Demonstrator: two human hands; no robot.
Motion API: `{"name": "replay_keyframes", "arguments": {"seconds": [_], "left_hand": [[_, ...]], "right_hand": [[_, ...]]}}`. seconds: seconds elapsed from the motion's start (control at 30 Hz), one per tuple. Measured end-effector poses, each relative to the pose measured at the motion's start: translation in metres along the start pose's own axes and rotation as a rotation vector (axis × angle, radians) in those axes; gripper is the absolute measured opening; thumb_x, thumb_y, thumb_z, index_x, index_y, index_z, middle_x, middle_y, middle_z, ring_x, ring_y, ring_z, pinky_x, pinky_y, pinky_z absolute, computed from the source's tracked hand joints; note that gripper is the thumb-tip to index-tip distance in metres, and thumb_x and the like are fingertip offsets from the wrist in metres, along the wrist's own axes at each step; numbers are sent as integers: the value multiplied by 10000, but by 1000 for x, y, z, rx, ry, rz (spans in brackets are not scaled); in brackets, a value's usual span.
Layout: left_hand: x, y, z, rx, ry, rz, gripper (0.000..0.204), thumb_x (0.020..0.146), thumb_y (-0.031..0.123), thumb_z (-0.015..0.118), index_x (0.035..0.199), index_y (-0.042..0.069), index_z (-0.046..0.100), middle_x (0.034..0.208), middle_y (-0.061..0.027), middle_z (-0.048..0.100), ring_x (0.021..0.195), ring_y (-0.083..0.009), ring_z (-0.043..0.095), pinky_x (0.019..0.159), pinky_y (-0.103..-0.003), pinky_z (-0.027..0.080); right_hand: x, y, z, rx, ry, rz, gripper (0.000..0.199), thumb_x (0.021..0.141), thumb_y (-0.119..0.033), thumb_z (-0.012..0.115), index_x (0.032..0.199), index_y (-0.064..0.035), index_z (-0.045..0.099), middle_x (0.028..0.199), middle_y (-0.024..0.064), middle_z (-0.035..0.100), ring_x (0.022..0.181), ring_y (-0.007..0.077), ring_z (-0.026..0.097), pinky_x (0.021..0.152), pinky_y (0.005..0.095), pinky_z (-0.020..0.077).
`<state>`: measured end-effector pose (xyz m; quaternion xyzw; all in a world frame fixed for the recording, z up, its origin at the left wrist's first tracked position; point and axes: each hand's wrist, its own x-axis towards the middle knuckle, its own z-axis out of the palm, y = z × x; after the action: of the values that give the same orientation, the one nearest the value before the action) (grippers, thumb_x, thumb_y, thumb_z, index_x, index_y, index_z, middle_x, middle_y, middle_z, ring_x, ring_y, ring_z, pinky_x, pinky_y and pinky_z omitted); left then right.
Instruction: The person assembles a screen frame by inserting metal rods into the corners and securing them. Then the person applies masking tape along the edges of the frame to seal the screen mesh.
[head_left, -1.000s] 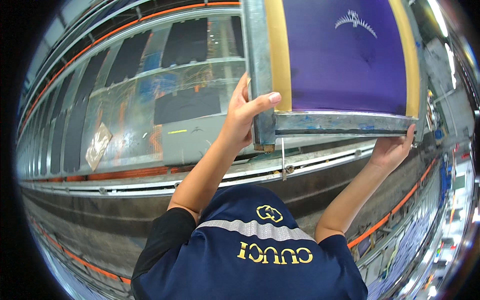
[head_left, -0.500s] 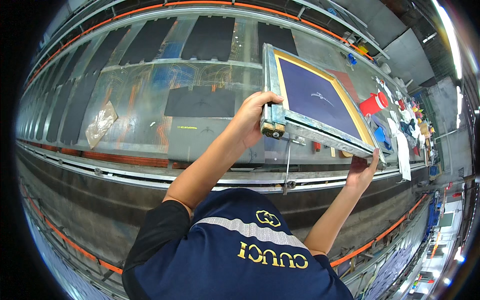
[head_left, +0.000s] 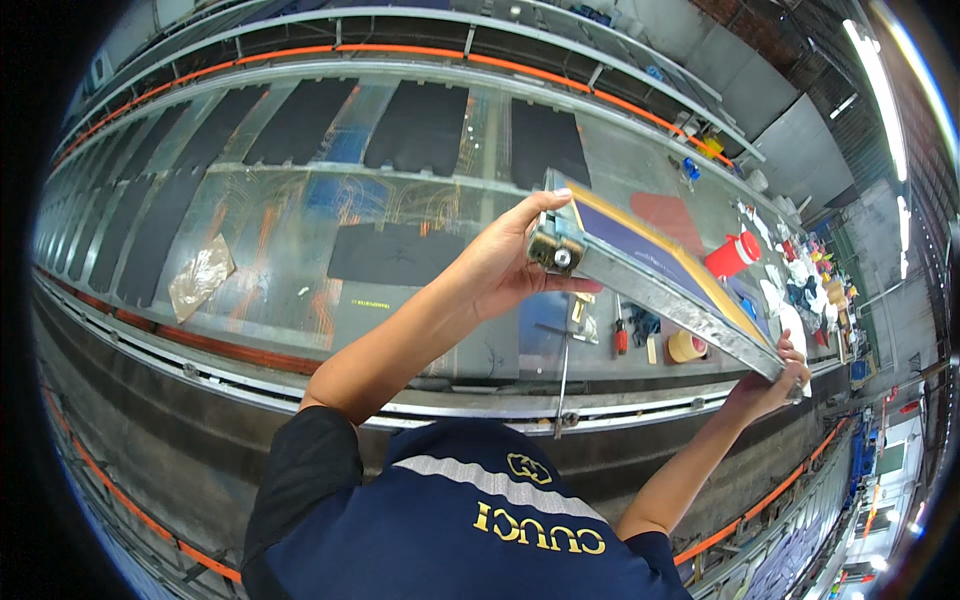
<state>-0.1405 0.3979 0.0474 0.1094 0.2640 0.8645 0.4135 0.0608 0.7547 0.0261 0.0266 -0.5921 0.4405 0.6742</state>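
Between my two hands a silk-screen frame (head_left: 672, 310) is held up above the table, tilted so that its near metal edge faces me. Its mesh (head_left: 640, 248) is dark purple-blue with a yellow border and a small pale design. My left hand (head_left: 515, 258) is closed round the frame's left corner, thumb on top and fingers underneath. At the right end, my right hand (head_left: 778, 385) grips the other near corner. Below the frame lie a red-handled screwdriver (head_left: 621, 337) and a roll of tape (head_left: 686, 346).
Black fabric panels (head_left: 417, 127) lie in rows on the long glossy table (head_left: 255, 215). A clear plastic bag (head_left: 202, 277) rests at its left. On the right stand a red jug (head_left: 733, 255) and a heap of cloths and bottles (head_left: 815, 280). A metal rail (head_left: 470, 408) runs along the near edge.
The frame has tipped, its face now more edge-on. Its near right corner and my right hand have shifted right. The screwdriver and tape roll below show more.
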Motion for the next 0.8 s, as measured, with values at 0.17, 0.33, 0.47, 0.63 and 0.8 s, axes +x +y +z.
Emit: {"name": "replay_keyframes", "arguments": {"seconds": [0.17, 0.33, 0.47, 0.63, 0.8], "left_hand": [[0, 13, 2, 160, -166, 12, 851, 986, 686, 427, 1363, -75, 476, 1277, -231, 615, 1256, -315, 591, 984, -555, 526], [-7, 11, 4, 293, -216, 210, 832, 1028, 625, 402, 1467, -76, 311, 1400, -276, 537, 1326, -322, 537, 1024, -503, 495], [-11, 15, 12, 394, -176, 275, 651, 1075, 551, 305, 1401, -1, 421, 1420, -281, 530, 1348, -367, 519, 1040, -539, 486], [-12, 21, 6, 385, -178, 317, 548, 1087, 452, 394, 1383, -8, 426, 1362, -257, 559, 1300, -336, 548, 1035, -517, 496], [-9, 35, -12, 1149, 177, 1317, 727, 872, 443, 771, 1342, -11, 453, 1144, -125, 578, 1078, -243, 584, 953, -405, 482]], "right_hand": [[27, -33, 35, 34, 308, 154, 148, 969, -166, 595, 883, -52, 556, 870, 59, 575, 990, 203, 597, 970, 408, 451], [34, -30, 28, 122, 276, 137, 251, 959, -271, 656, 911, -54, 539, 937, 71, 531, 998, 203, 577, 1023, 401, 430], [38, -36, 39, 202, 346, 156, 158, 975, -191, 647, 918, -65, 570, 857, 67, 628, 885, 167, 631, 966, 393, 462], [37, -39, 48, 196, 355, 184, 175, 970, -203, 662, 901, -69, 574, 853, 67, 626, 861, 162, 629, 941, 377, 484], [32, -37, 57, 199, 359, 251, 197, 956, -227, 679, 922, -54, 591, 870, 65, 606, 889, 176, 617, 920, 363, 487]]}}
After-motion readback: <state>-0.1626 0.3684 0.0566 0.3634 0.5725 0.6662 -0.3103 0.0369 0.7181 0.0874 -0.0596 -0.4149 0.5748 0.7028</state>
